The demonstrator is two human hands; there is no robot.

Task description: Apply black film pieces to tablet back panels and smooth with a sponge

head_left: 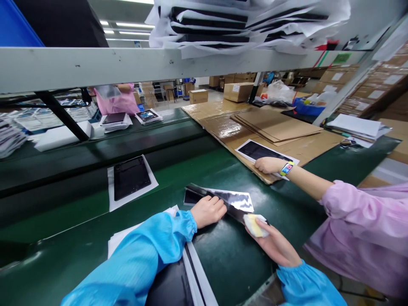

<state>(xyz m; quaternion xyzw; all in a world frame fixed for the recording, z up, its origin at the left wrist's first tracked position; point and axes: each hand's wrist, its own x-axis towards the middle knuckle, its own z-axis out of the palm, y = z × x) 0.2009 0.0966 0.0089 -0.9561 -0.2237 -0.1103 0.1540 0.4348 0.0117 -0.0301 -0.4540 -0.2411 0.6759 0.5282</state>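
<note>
My left hand [208, 211], in a blue sleeve, is closed on a thin dark glossy panel [236, 213], tilted so that it shows nearly edge-on. My right hand [274, 244] grips a white-and-yellow sponge-like pad [256, 225] at the panel's right end; whether its fingers also hold the panel cannot be made out. Beneath the panel, another black panel with a shiny film [240, 200] lies on the green belt [223, 259]. Below my left arm are a stack of white sheets [137, 231] and dark panels [174, 284] with white layers between.
A co-worker's hand [269, 165] touches a black panel [261, 149] on cardboard [219, 114] at right. Another panel on white paper [132, 178] lies left on the belt. A grey shelf beam [127, 63] crosses above, with wrapped panels [210, 29] on it.
</note>
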